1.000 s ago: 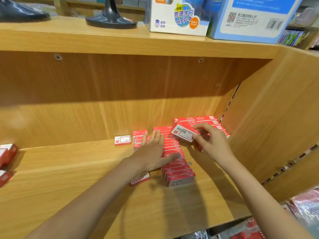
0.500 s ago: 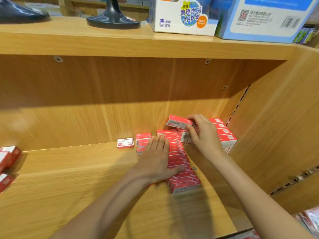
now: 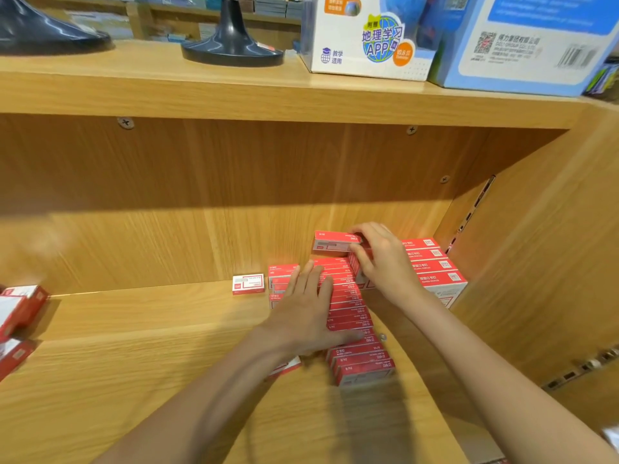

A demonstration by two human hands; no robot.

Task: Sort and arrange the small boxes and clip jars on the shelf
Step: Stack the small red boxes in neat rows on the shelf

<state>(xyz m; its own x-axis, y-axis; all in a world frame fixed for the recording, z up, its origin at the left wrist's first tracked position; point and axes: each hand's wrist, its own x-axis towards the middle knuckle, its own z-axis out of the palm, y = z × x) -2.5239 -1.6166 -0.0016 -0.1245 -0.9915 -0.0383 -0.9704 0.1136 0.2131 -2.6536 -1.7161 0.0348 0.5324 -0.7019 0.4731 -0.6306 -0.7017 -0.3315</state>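
Observation:
A row of small red boxes runs from the shelf's back toward its front edge. My left hand lies flat on this row, fingers straight, pressing it. My right hand pinches one red box and holds it level above the back end of the row. Larger red boxes are stacked against the right wall. A shorter stack of red boxes stands left of the row. One small box sits alone by the back panel. Another box peeks out under my left wrist.
The wooden shelf has a back panel and a right side wall close to the stacks. More red boxes lie at the far left. On the shelf above stand black bases and large cartons.
My right hand lifted the red box up and back, turning it level over the row's back end. The left hand stayed flat on the row. The camera came closer.

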